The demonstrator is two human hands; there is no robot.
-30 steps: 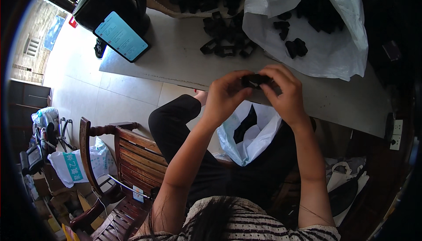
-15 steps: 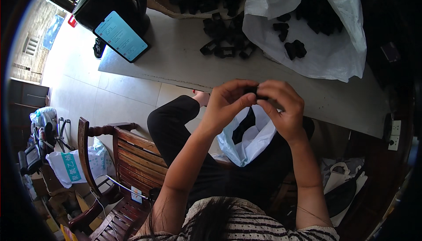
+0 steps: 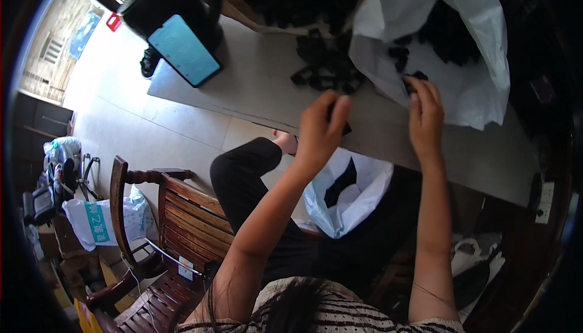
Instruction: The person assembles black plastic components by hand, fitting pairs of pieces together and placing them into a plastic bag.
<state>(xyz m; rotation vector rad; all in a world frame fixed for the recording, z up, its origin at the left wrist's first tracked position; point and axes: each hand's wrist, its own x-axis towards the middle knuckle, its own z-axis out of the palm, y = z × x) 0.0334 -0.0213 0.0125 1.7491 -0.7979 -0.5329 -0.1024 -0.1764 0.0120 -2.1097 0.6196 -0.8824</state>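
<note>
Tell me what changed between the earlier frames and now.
The hands parted. The right hand reached out to the black parts on the white bag; the left hand kept a small black piece. The phone and the pile on the table stayed put.

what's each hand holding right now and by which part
Left hand pinches a small black part, mostly hidden in its fingers. Right hand touches a black piece on the white bag; grip unclear.
</note>
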